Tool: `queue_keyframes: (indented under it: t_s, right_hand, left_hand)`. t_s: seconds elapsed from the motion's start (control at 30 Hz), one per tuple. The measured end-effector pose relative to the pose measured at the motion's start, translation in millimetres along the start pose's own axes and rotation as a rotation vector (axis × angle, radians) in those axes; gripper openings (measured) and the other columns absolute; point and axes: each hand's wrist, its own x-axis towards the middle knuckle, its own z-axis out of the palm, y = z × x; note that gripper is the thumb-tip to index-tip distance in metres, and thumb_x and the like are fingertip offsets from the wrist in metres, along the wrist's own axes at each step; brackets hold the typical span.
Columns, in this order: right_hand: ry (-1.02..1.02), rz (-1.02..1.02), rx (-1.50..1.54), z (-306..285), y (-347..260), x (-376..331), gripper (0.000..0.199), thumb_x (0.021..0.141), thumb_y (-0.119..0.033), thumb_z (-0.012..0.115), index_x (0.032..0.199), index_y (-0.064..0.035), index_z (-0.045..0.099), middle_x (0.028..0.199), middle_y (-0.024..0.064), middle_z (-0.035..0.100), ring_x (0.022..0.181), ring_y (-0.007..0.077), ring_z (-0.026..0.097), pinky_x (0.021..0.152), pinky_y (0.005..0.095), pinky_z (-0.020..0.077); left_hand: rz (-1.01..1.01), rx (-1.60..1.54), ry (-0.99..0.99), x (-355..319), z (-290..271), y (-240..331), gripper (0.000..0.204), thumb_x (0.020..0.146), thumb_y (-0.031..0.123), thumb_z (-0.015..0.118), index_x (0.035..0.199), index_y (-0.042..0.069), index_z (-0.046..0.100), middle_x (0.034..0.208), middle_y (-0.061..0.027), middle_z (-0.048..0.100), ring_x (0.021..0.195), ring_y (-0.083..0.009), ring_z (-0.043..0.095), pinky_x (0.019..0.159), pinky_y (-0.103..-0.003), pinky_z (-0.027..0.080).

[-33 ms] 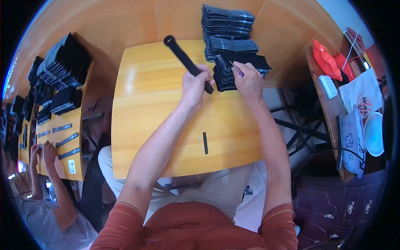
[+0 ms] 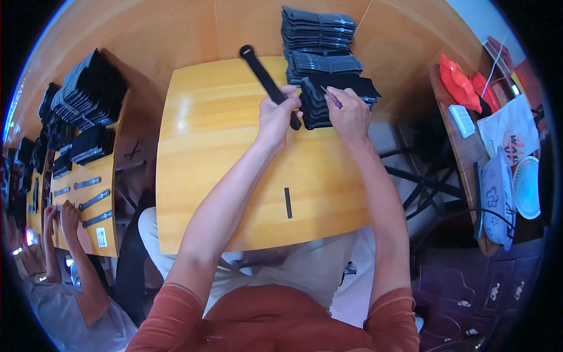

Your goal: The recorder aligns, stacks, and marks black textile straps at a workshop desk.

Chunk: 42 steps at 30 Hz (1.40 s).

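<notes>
My left hand (image 2: 273,122) is closed round a black strap (image 2: 260,71), whose ringed end points up and away to the left. The strap's other end sticks out below my fingers. In my right hand (image 2: 350,116) is a slim tool with a purple handle (image 2: 338,104) and a thin metal tip; its exact kind I cannot make out. That hand is over the front of a pile of folded black straps (image 2: 316,114) at the table's far right. Closer to me, a short black strip (image 2: 288,203) lies on the yellow wooden table (image 2: 205,152).
Behind the pile stand taller tied bundles of grey-black straps (image 2: 319,35). On the left, a co-worker's hands (image 2: 69,216) work at another table with straps (image 2: 95,200) and stacked bundles (image 2: 88,91). A side table at right holds a red bowl-like thing (image 2: 458,85) and a blue basket (image 2: 526,188).
The ringed end of the strap in my left hand has swung slightly to the right and away from me. My right hand has hardly moved.
</notes>
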Motion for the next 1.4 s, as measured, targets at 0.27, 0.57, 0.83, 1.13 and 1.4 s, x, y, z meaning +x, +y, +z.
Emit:
queue_keyframes:
  t_s: [0.27,0.57,0.83,1.13,1.4]
  right_hand:
    - [0.002,0.020,0.024,-1.2,8.3,0.3,0.018,0.088,-0.021,0.078,0.104,-0.0123,0.078,0.086,0.0091,0.068,0.078,0.0355,0.070,0.067,0.0455,0.0550]
    - [0.000,-0.007,0.020,6.7,4.3,-2.5,0.019,0.086,-0.018,0.078,0.105,-0.0142,0.078,0.088,0.0076,0.068,0.079,0.0344,0.071,0.067,0.0462,0.0557]
    - [-0.083,0.025,-0.028,3.8,2.8,-6.3,0.027,0.086,-0.017,0.077,0.113,-0.0126,0.076,0.091,0.0090,0.069,0.082,0.0341,0.072,0.070,0.0460,0.0567]
    - [-0.076,0.223,0.285,-24.7,-16.0,-34.6,0.041,0.085,-0.014,0.080,0.123,-0.0056,0.070,0.091,0.0124,0.070,0.075,0.0274,0.069,0.068,0.0390,0.0542]
    - [-0.245,0.232,0.693,-39.4,-106.7,-97.1,0.035,0.091,-0.015,0.080,0.121,0.0010,0.071,0.099,0.0050,0.069,0.078,0.0099,0.058,0.069,0.0264,0.0486]
  left_hand:
    - [-0.008,0.316,-0.050,42.7,13.4,-31.3,0.024,0.096,0.011,0.071,0.119,0.004,0.066,0.095,0.0002,0.065,0.082,-0.0105,0.060,0.069,-0.028,0.050]
    - [-0.025,0.311,-0.064,43.7,12.1,-32.4,0.023,0.097,0.010,0.070,0.119,0.004,0.065,0.099,-0.0001,0.065,0.084,-0.0107,0.060,0.070,-0.029,0.050]
    - [-0.002,0.332,-0.072,45.3,9.6,-32.6,0.025,0.097,0.011,0.071,0.120,0.005,0.063,0.097,-0.0005,0.065,0.085,-0.0110,0.061,0.069,-0.029,0.051]
    - [-0.118,0.111,-0.040,9.0,-10.2,-8.8,0.030,0.099,0.019,0.071,0.123,0.004,0.061,0.105,-0.0033,0.064,0.088,-0.0147,0.062,0.069,-0.029,0.052]
    - [-0.239,0.025,-0.018,-81.2,-13.9,21.4,0.036,0.107,0.043,0.056,0.117,0.008,0.056,0.104,-0.0053,0.062,0.093,-0.0133,0.056,0.074,-0.031,0.053]
